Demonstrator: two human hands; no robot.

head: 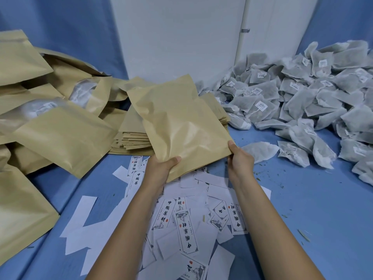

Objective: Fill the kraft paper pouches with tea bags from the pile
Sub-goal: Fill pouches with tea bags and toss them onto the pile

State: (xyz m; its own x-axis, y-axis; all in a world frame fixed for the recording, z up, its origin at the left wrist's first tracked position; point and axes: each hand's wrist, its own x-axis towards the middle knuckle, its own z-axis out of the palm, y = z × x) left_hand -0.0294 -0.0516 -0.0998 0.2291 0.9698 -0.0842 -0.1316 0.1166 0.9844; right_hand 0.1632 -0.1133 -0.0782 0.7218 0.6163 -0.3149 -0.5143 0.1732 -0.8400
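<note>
While my left hand point(161, 168) grips the near left corner of a kraft pouch point(179, 126), thumb on top and fingers curled beneath, my right hand point(240, 160) pinches the near right corner of the same pouch, thumb against the edge. I hold the pouch lifted and tilted above the blue table point(302, 199), its far end pointing away from me. It looks puffed, but I cannot tell what is inside. Just behind and under it lies a flat stack of empty pouches point(131, 138). To my left, bulging pouches point(60, 134) lie heaped over one another, some showing clear windows with tea bags inside. To my right, well apart from the pouch, the pile of tea bags point(302, 98) spreads along the table to the white wall point(177, 37); one loose bag point(260, 150) lies just beside my right hand. Below my forearms, printed labels point(185, 229) and blank white slips are scattered over the table, and small bits of tea dot the surface on the right.
</note>
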